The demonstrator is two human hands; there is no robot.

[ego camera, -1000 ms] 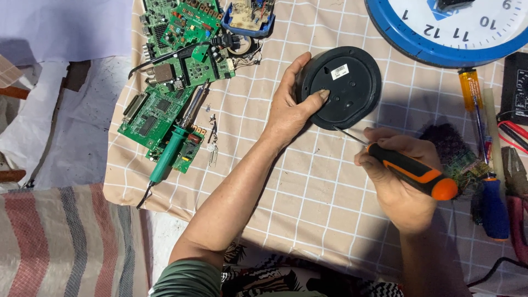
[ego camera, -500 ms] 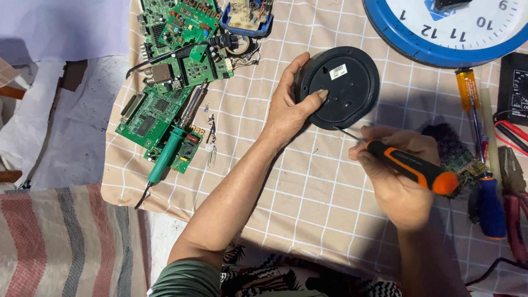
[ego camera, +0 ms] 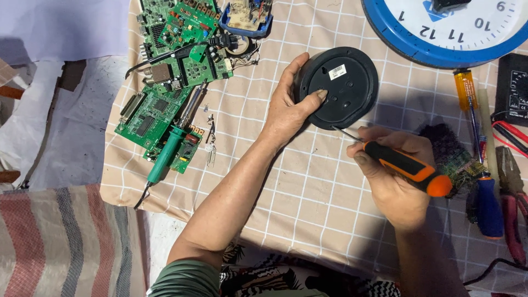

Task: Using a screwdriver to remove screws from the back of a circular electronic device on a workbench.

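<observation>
The left hand (ego camera: 289, 107) grips the round black device (ego camera: 340, 87) by its rim, thumb pressed on its flat back face near a white label; the device lies on the checked tablecloth (ego camera: 308, 209), near the far edge of the table and just below the blue-rimmed wall clock (ego camera: 440, 27). The right hand (ego camera: 393, 184) is clenched around the orange-and-black screwdriver (ego camera: 407, 165); its thin shaft points up and to the left, with the tip at the near rim of the device. Whether the tip sits in a screw head or a seam cannot be told.

Risks, as judged from this position:
- The shaft meets the rim at a shallow angle; under push it could skid off and strike the left thumb or fingers close by.
- The device is steadied by one hand only; a hard twist could turn it on the cloth.
- Small loose metal parts (ego camera: 210, 132) lie on the cloth toward the left edge; a tug on the cloth could scatter them.
- A green-handled soldering iron (ego camera: 168, 151) rests across the green circuit boards (ego camera: 165, 71) at the far left corner; its cord trails over the table's left edge and could snag.

Further tools, including a blue-handled screwdriver (ego camera: 488, 206), lie along the right edge.
</observation>
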